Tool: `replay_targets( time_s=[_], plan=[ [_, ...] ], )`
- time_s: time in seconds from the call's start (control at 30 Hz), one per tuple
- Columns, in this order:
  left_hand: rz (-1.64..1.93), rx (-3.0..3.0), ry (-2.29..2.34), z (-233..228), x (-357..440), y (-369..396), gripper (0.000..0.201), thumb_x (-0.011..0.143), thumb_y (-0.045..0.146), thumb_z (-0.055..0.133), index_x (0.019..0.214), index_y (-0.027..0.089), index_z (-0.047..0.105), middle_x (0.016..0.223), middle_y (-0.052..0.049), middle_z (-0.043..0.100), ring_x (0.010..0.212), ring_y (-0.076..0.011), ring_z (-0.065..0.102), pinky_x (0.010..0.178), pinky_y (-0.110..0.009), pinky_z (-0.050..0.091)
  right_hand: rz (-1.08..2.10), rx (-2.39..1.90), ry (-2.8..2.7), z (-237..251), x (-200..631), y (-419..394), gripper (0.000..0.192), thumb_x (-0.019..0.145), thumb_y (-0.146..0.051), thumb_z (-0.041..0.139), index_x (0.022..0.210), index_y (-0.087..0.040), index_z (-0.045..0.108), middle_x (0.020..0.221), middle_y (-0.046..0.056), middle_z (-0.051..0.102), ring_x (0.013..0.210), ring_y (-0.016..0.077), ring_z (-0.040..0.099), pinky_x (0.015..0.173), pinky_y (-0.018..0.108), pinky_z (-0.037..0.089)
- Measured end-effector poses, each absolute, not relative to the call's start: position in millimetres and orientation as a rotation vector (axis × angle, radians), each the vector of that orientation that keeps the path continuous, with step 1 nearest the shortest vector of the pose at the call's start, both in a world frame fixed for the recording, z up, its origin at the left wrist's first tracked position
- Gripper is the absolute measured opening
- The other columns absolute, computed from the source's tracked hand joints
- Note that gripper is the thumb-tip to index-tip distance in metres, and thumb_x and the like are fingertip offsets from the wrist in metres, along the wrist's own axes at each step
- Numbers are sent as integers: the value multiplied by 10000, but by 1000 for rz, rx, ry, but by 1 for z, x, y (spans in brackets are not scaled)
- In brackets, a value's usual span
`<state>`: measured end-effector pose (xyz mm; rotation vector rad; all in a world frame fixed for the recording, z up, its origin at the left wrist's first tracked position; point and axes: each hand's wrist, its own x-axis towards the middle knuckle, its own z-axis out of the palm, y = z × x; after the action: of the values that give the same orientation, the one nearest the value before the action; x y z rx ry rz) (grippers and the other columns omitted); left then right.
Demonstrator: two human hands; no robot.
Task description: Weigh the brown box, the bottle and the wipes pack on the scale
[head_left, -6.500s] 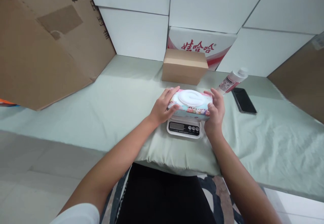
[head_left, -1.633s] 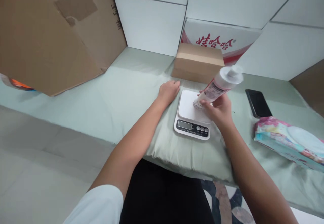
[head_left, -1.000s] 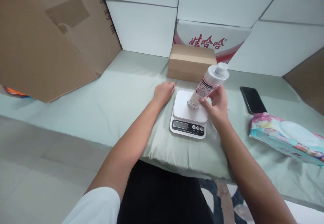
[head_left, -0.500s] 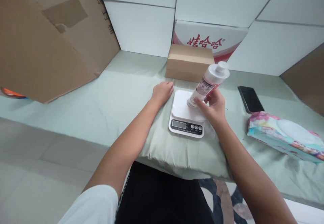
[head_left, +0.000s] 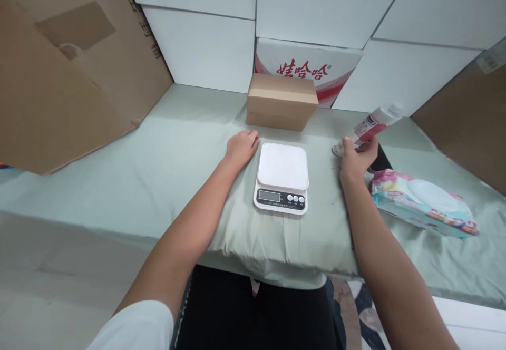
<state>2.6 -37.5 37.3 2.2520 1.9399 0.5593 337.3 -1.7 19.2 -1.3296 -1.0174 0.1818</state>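
Observation:
A white kitchen scale [head_left: 282, 166] with a dark display sits on a pale green pillow, its platform bare. My left hand [head_left: 241, 147] rests palm down on the cloth just left of the scale, holding nothing. My right hand [head_left: 356, 156] is to the right of the scale, gripping the lower end of a white bottle [head_left: 375, 123] with a pink label, tilted up to the right. A pack of wet wipes [head_left: 422, 202] lies right of that hand. A black phone [head_left: 382, 159] is mostly hidden behind my right hand and the pack.
A small brown cardboard box [head_left: 281, 101] stands behind the scale, in front of a white carton with red print [head_left: 308, 65]. A big cardboard sheet [head_left: 63, 65] leans at the left, another [head_left: 466, 113] at the right. White blocks form the back wall.
The wet wipes went from the scale to the right side. My right hand set the bottle on the scale, then carried it off to the right. My left hand stayed put.

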Motion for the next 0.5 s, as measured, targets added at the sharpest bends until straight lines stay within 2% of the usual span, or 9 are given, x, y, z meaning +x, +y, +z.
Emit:
replay_targets(
  time_s=[0.1,0.2,0.27,0.3,0.37,0.43,0.5],
  plan=[
    [596,2237,1922,35,2,-37,223,1068,257,466,1132,225,677,1196,-129,742,1167,-309,679,919,-421,541,202,-1363,-1063,16,336,1,474,740,-321,754,1158,-214,558,1061,34,618,927,200,615,854,371,567],
    [741,2179,1905,30,2,-33,113,1029,234,542,1051,223,652,1213,-138,694,1215,-321,652,962,-437,553,171,-1378,-1075,17,335,-1,763,742,-327,748,1427,-216,431,1225,92,586,1086,253,622,1009,476,565],
    [983,2060,1908,25,-1,-25,66,975,202,622,1041,212,625,1272,-159,640,1271,-330,622,1031,-454,546,15,-1400,-1059,23,334,-9,935,730,-349,768,1546,-214,332,1328,142,527,1210,303,576,1082,537,528],
    [1139,1973,1901,22,-3,-19,128,947,187,658,1065,205,613,1317,-173,608,1315,-334,599,1084,-465,530,-81,-1391,-1065,27,331,-15,967,735,-362,773,1574,-206,320,1368,168,500,1257,323,548,1091,543,519],
    [1431,1767,1847,16,-8,-5,320,895,169,723,1182,192,584,1440,-203,536,1457,-342,508,1219,-487,448,-190,-1310,-1132,38,323,-27,897,798,-395,734,1583,-186,353,1400,198,486,1270,332,541,1070,522,527],
    [1564,1581,1744,11,-15,8,565,861,182,768,1367,184,516,1587,-225,446,1598,-345,369,1325,-504,326,-108,-1185,-1252,47,309,-34,738,881,-417,639,1547,-191,415,1365,181,536,1194,305,591,1047,500,542],
    [1538,1475,1614,7,-20,17,780,861,226,780,1542,201,400,1718,-215,341,1671,-337,267,1373,-506,236,109,-1099,-1359,53,292,-30,625,917,-437,586,1495,-228,471,1349,138,589,1175,277,617,1089,490,532]
  ],
)
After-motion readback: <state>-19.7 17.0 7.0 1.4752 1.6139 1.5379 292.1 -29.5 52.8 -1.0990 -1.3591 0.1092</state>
